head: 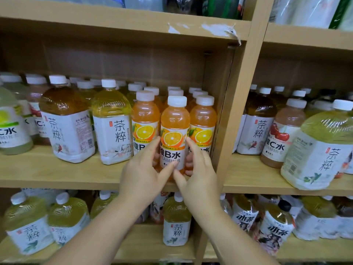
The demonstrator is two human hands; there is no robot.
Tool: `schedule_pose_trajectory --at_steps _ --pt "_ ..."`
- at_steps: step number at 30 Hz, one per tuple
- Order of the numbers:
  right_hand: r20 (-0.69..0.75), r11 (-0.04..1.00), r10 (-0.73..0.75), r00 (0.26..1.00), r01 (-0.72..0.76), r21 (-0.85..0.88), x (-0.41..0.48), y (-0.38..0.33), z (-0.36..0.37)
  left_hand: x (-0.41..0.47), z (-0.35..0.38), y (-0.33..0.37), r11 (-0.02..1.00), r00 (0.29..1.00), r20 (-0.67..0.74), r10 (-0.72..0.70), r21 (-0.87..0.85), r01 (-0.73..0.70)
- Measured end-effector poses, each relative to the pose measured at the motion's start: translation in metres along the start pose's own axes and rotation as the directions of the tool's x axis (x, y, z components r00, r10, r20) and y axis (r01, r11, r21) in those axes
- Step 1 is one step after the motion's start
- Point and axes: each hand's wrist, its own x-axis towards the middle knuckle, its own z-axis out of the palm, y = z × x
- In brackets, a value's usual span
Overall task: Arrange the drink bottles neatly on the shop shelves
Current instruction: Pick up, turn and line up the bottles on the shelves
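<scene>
I've got my left hand (141,169) and right hand (199,169) both wrapped round the orange bottle (174,129), upright at the front of the middle shelf (57,175), wedged between neighbouring bottles (145,119). Push it crooked and they'll likely topple.

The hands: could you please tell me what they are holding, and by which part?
Both the left hand and right hand grip the front orange bottle around its lower labelled half, one from each side.
</scene>
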Motion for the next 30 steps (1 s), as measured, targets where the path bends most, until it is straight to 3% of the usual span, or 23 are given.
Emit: schedule_pose_trajectory --at_steps 10,18,24,27,30 --pt "-0.025 0.964 0.012 1.0 -0.018 -0.267 0.005 -0.008 0.014 0.006 0.005 0.004 0.997 0.998 0.042 -0.04 0.07 0.037" --pt "0.021 0.985 -0.009 1.0 0.012 -0.172 0.002 -0.01 0.006 -0.001 0.002 0.001 1.0 0.999 -0.04 0.012 -0.004 -0.012" --pt "-0.243 0.983 -0.156 0.957 0.126 -0.136 -0.007 0.003 -0.055 -0.003 0.0 0.056 0.924 0.941 -0.196 0.275 -0.217 -0.315" --pt "-0.395 0.974 -0.178 0.901 0.105 -0.199 -0.006 0.022 -0.1 -0.003 0.011 0.093 0.876 0.937 -0.191 0.291 -0.342 -0.342" --pt "-0.462 0.959 -0.145 0.875 0.009 -0.282 -0.001 0.048 -0.146 -0.004 0.03 0.127 0.872 0.952 -0.08 0.294 -0.385 -0.302"
